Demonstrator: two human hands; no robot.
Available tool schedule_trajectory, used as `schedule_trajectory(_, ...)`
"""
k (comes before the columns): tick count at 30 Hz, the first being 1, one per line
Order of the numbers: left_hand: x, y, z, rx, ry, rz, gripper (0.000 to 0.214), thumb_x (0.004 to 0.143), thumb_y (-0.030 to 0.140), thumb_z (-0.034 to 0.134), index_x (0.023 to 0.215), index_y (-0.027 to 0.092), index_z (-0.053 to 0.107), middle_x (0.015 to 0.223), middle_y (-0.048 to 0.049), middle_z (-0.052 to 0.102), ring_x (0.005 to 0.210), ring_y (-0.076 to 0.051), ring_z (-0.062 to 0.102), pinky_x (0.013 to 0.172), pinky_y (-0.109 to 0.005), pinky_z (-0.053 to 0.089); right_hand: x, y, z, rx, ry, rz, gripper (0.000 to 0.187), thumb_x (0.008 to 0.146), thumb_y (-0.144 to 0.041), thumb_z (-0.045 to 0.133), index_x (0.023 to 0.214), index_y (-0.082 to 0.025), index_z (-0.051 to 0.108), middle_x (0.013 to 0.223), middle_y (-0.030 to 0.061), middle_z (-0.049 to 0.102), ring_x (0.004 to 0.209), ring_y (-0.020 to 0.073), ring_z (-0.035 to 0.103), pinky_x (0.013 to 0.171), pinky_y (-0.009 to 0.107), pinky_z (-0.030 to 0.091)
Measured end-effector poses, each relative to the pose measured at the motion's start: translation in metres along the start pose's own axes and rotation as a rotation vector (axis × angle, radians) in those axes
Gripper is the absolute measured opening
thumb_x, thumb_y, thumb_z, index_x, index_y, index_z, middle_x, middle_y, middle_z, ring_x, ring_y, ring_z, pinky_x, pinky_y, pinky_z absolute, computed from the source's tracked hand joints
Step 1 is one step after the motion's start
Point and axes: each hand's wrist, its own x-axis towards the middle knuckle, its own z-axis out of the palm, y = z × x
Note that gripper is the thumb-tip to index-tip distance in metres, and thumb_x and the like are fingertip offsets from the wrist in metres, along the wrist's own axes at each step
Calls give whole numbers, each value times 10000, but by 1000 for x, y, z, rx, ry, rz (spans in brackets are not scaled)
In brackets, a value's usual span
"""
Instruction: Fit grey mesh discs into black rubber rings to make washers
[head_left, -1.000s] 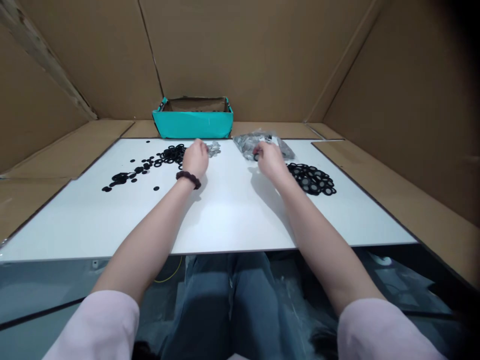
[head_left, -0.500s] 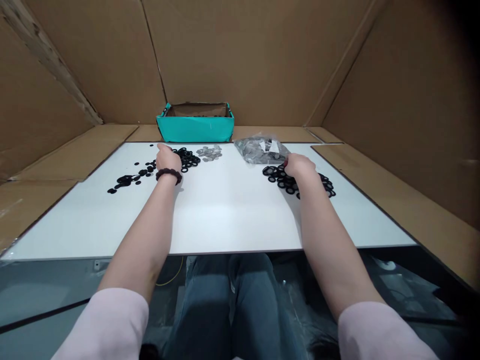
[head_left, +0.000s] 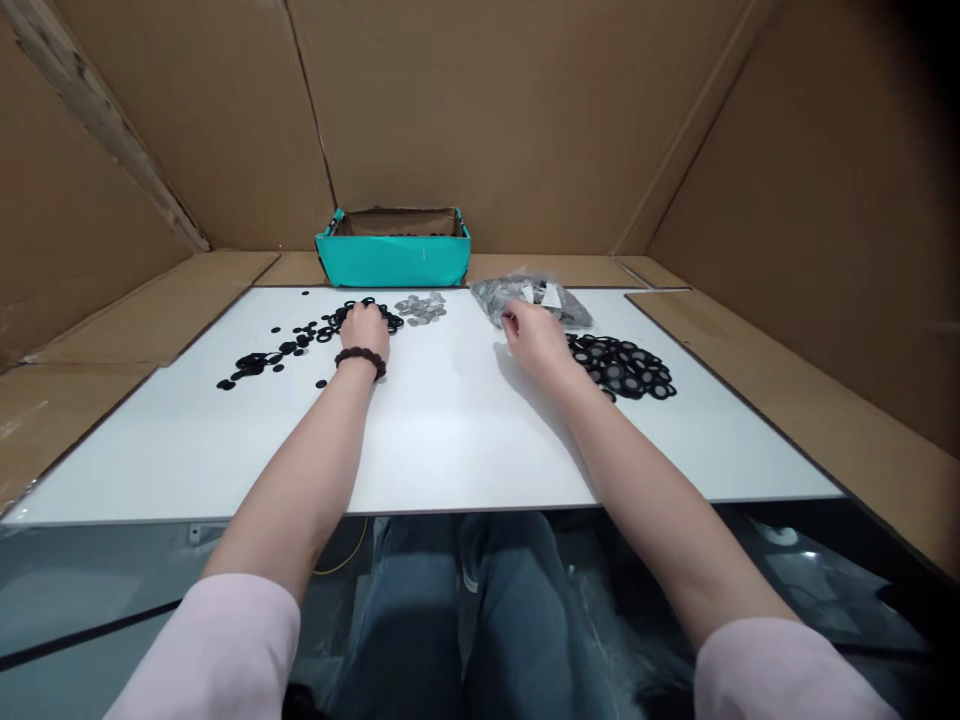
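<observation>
My left hand, with a dark beaded bracelet on its wrist, reaches into a pile of black rings. Its fingers curl downward and their tips are hidden among the rings. My right hand is over the white board, left of a pile of black rings with grey centres. Thumb and fingers are pinched together there; what they hold, if anything, cannot be made out. Small grey discs lie right of the left pile. Small black discs trail off to its left.
A clear plastic bag of grey pieces lies behind my right hand. At the back stands a teal open box. Cardboard walls surround the white board at the back and sides.
My right hand has left the right-hand pile and moved left, near the bag. My left hand has shifted right and slightly nearer me, onto the black rings; a black disc now shows where it was.
</observation>
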Motion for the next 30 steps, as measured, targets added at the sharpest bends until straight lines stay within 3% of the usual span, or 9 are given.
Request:
schedule_trajectory(4, 2, 0, 2, -43, 37, -24, 350, 892, 178, 359, 1127, 109, 609, 1241, -216, 529, 1164, -313, 515, 953, -407, 426, -5, -11, 9, 33, -38, -85, 218, 882, -151, 429, 934, -149, 640, 906, 135, 653, 888, 270, 576, 813, 350, 396)
schedule_trajectory(9, 3, 2, 0, -178, 168, -82, 389, 901, 152, 294, 1193, 71, 538, 1244, -241, 514, 1194, -325, 496, 982, -391, 378, -1, -18, 20, -6, -65, -127, 248, 903, -138, 400, 986, -124, 633, 961, 156, 656, 924, 269, 573, 829, 340, 377)
schedule_trajectory(13, 3, 6, -2, -285, 209, -17, 356, 929, 204, 271, 1171, 103, 511, 1164, -214, 574, 1134, -302, 545, 948, -364, 382, 13, -26, 34, -19, -139, -118, 264, 893, -125, 422, 1054, -120, 632, 1026, 157, 652, 962, 260, 578, 835, 327, 390)
schedule_trajectory(15, 2, 10, -3, -332, 181, 40, 324, 941, 241, 274, 1146, 136, 503, 1123, -188, 603, 1078, -276, 579, 900, -335, 401, 23, -31, 42, -43, -183, -104, 274, 887, -127, 436, 1070, -129, 640, 1061, 156, 648, 979, 260, 581, 845, 327, 405)
schedule_trajectory(19, -2, 20, 0, -354, 16, 135, 315, 962, 313, 244, 1112, 172, 482, 1005, -151, 654, 941, -245, 626, 803, -314, 417, 49, -39, 61, -62, -190, -51, 320, 879, -114, 440, 1115, -140, 654, 1125, 161, 637, 1003, 257, 590, 865, 316, 424)
schedule_trajectory(23, 0, 22, 6, -337, -79, 130, 298, 965, 301, 241, 1114, 161, 457, 939, -154, 669, 890, -244, 632, 770, -319, 409, 70, -45, 76, -80, -213, -46, 342, 875, -123, 459, 1146, -134, 669, 1153, 166, 635, 1039, 267, 589, 880, 314, 422)
schedule_trajectory(30, 2, 17, 6, -406, -57, 37, 229, 958, 301, 299, 1039, 177, 474, 930, -146, 666, 900, -226, 636, 752, -286, 400, 83, -55, 86, -106, -236, -65, 362, 887, -135, 447, 1164, -149, 680, 1152, 187, 624, 1064, 279, 565, 877, 325, 418)
